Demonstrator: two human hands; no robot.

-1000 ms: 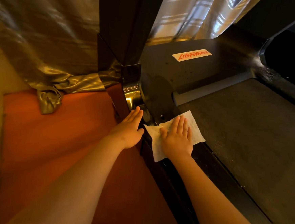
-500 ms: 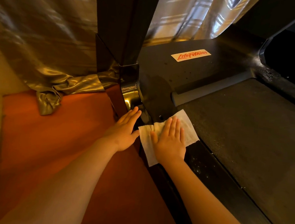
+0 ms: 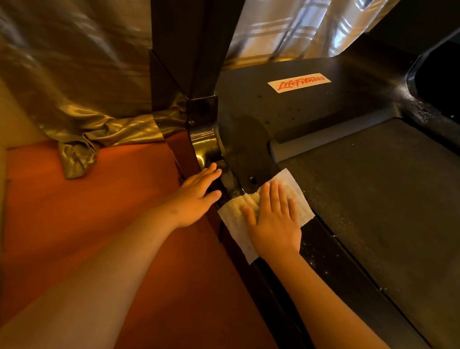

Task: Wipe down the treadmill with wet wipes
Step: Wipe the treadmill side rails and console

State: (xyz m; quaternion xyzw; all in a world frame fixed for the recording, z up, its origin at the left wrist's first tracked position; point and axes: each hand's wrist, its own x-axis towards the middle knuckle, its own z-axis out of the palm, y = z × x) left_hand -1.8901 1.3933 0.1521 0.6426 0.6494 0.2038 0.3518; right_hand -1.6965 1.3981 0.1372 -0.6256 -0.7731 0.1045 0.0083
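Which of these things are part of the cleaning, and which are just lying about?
In the job:
wet wipe
right hand, pressing it flat
treadmill side rail, under the wipe
left hand, by the upright

Lying about:
shiny curtain
orange floor

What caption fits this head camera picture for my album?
The right hand presses a wipe on the treadmill rail, left hand rests beside it.

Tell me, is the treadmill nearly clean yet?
Not yet. A dark, wet-looking patch on the cover looks wiped. The right hand presses the wipe flat on the side rail; the left hand rests against the upright's base. White specks on the rail, spots by the logo and the belt seem left.
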